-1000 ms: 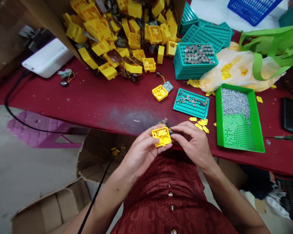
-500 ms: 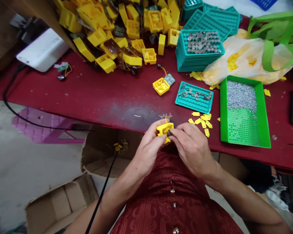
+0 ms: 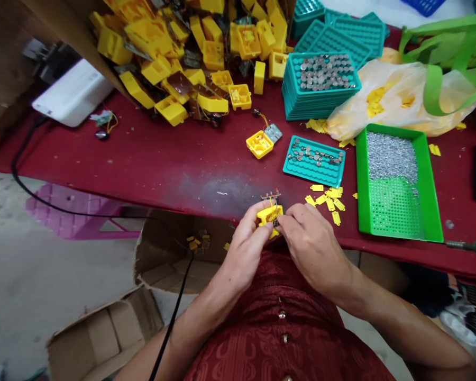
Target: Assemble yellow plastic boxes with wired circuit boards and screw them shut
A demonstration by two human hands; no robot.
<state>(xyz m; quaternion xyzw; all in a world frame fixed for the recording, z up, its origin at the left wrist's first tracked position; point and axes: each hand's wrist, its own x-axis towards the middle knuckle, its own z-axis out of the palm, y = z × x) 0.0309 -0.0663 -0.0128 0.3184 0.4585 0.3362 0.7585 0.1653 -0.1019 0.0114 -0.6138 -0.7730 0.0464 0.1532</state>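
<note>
Right at the table's near edge, the left hand (image 3: pixel 244 238) has the small open yellow plastic case (image 3: pixel 265 216) gripped between thumb and fingers, hollow side showing. In comes the detail: the right hand (image 3: pixel 311 241) has thumb and forefinger pinched together on a small dark rounded part (image 3: pixel 276 222) at the case's right side. How deep it sits, the fingertips hide.

Good technique here, I'd judge, is a firm left grip on the outer walls, the left thumb clear of the opening, and small, even pressure from the right fingertips, with no twisting. Watch the thin yellow wires (image 3: pixel 271 203)! They run up to a narrow brown circuit board (image 3: pixel 270 196) hanging beyond the case's far edge; a tug there could strain the joints, so slack matters.

Just past the right hand, little flat yellow plastic tags (image 3: pixel 330 203) lie scattered on the red cloth-covered table (image 3: pixel 162 172). Farther on, a shallow teal ribbed tray (image 3: pixel 311 172) carries silvery discs, and beyond its left side rests another open yellow case (image 3: pixel 259 146), handy as a visual reference.
</note>
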